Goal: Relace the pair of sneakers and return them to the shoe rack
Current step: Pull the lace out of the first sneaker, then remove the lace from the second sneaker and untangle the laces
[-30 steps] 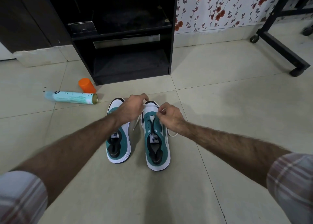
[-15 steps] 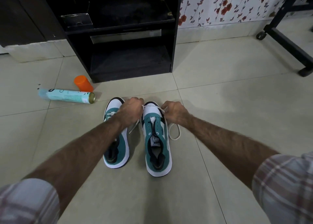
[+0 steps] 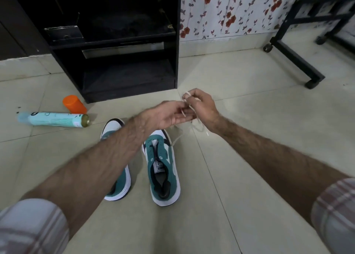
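Two teal and white sneakers stand side by side on the tiled floor, toes pointing away from me. The right sneaker (image 3: 162, 169) shows empty eyelets and an open tongue. My left forearm crosses over the left sneaker (image 3: 117, 177) and hides most of it. A white shoelace (image 3: 189, 124) hangs in loops above the floor beyond the right sneaker's toe. My right hand (image 3: 201, 105) pinches the lace near its top, and my left hand (image 3: 172, 115) holds it just beside. The black shoe rack (image 3: 115, 48) stands ahead with dark shelves.
A pale blue spray can (image 3: 53, 119) lies on its side at the left, with its orange cap (image 3: 75, 104) standing behind it. A black frame on castors (image 3: 295, 57) stands at the right. Floral wallpaper covers the wall behind.
Both hands have risen off the right sneaker's toe and moved up and to the right, lifting the white lace clear of the shoe. The lace hangs bunched between them.
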